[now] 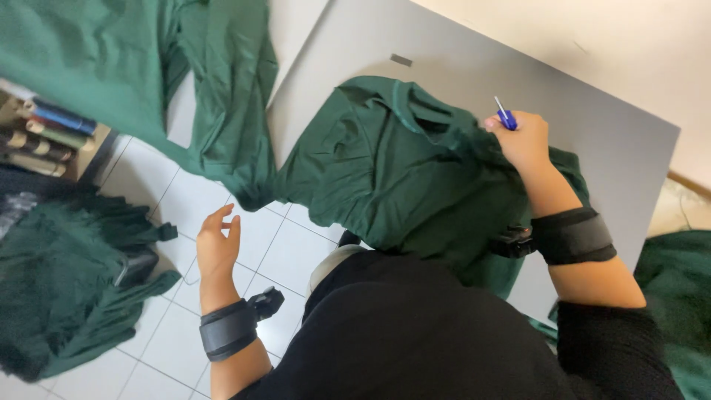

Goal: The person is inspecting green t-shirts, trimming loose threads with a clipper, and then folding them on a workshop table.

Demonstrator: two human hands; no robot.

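A dark green garment (400,170) lies bunched on a grey table (607,148), hanging partly over its near edge. My right hand (522,137) rests on the garment's upper right part and grips a small blue-handled tool (505,117) that sticks up from the fist. My left hand (217,247) hangs over the tiled floor left of the table, fingers loosely apart, holding nothing. Both wrists wear black bands.
Another green garment (148,67) drapes across the top left. A pile of green garments (67,281) sits on the white tiled floor (274,244) at the left. Books (44,133) stand on a shelf at the far left. More green cloth (681,296) lies at the right edge.
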